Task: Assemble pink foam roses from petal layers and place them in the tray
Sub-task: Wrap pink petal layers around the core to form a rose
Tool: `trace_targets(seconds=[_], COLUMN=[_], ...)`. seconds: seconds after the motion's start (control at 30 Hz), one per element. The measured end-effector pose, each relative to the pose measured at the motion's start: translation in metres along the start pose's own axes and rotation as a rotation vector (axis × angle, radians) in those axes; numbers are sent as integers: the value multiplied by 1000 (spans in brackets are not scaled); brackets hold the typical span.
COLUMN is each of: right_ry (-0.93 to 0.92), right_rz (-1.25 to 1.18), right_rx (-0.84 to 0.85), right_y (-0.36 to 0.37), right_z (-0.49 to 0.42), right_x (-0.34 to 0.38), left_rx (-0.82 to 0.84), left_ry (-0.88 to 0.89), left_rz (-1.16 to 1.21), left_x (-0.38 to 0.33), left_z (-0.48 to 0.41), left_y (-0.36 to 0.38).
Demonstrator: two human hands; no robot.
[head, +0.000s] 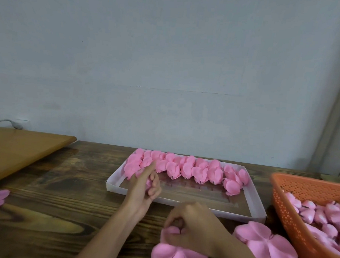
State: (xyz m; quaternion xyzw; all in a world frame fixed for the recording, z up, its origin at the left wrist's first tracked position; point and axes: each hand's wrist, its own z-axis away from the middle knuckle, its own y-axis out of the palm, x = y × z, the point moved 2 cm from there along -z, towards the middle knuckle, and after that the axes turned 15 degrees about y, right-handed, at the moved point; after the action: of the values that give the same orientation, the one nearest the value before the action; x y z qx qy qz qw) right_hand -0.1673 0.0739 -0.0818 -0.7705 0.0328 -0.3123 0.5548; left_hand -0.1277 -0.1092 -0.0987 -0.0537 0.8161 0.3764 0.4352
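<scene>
Soft even light, faint shadows – whole pic slightly blurry, w/ wide-angle bending at edges.

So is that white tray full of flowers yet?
Partly full: roses line only the far side of the tray; its near half lies bare.

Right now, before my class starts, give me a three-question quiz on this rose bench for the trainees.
1. True or false: the finished roses fill the near half of the tray.
2. Which container holds the loose buds? A) orange basket B) blue bucket C) glass jar
3. Fill in: the right hand pinches the flat petal layer on the table; the left hand, by the tray's left end, holds a small ____.

Key: 1 false, they line the far side; 2 A; 3 rose.
</scene>
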Motion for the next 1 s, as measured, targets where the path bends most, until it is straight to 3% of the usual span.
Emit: trace_targets(seconds=[0.33,0.7,1.0], right_ry=[104,94,48], right_rz=[-138,-200,-95], right_rx=[34,68,6], right_y=[0,-3,-1], right_z=[-4,-4,-6], right_x=[-5,-6,-2], left_rx=[-33,-62,-50], left_ry=[-38,-60,-58], left_rz=[50,92,79], left_x=[2,3,5], left_z=[-4,-6,-8], left_y=[-4,-3,-4])
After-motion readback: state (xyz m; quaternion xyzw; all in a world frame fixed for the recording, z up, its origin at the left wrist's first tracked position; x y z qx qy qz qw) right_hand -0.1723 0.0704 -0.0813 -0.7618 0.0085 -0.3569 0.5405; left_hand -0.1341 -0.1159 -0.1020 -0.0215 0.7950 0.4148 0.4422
